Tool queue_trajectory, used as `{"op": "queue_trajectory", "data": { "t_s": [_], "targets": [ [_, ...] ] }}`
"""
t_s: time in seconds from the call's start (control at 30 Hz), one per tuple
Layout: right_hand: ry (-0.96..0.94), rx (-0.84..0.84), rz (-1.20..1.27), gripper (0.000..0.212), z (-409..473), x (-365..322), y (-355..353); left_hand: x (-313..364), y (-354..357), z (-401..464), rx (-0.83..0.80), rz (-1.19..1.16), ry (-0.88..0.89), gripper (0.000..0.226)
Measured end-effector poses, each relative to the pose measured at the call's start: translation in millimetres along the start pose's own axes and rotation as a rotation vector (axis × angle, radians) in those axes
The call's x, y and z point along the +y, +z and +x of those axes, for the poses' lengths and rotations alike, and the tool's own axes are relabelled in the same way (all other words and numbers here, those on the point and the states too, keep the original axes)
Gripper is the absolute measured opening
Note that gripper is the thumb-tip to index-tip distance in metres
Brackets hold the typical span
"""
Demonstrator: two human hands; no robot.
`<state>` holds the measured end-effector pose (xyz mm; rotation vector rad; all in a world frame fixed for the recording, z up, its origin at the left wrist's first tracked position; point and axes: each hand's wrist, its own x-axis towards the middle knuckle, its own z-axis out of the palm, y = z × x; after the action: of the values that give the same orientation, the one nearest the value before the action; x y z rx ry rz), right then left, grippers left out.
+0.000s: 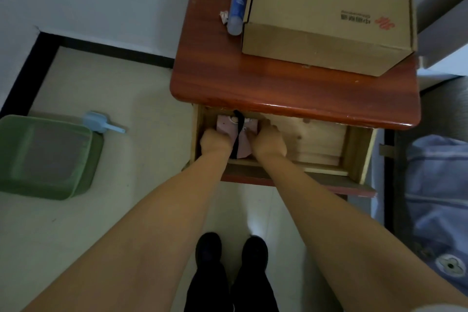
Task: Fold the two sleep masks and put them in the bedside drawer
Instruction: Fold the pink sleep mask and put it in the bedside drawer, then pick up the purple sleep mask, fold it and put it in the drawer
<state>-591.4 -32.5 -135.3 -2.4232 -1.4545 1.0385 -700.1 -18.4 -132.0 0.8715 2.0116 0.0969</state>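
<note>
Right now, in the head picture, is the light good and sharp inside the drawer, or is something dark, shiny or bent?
Head view: dim overall; the open drawer is shaded under the nightstand top, though the pink sleep mask still reads; soft throughout; a small bright glare on the floor; wide-angle bending curves the edges.

One head-worn wide view: we look steeply down over the bedside table (278, 88), its open drawer (316, 144) near, floor (101, 223) below.

One pink mask (236, 132) visible, perhaps two; one box (329, 12), one bottle (238, 0)
</note>
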Motion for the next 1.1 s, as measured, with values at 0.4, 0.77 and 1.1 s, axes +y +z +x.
{"op": "queue_trajectory", "data": {
  "t_s": [0.4, 0.77, 1.1],
  "targets": [
    [-0.124, 0.307, -0.199, 0.049, -162, 21, -179, 7, -84, -204, 0.147, 0.34, 0.748, 0.041],
    [0.22, 0.598, -0.272, 0.054, -314, 125, -348, 132, -35, -398, 0.102, 0.718, 1.46, 0.059],
    [0.473, 0.581, -0.079, 0.054, -373, 303, -434, 193, 134, -532, -0.236, 0.949, 1.645, 0.058]
  ]
}}
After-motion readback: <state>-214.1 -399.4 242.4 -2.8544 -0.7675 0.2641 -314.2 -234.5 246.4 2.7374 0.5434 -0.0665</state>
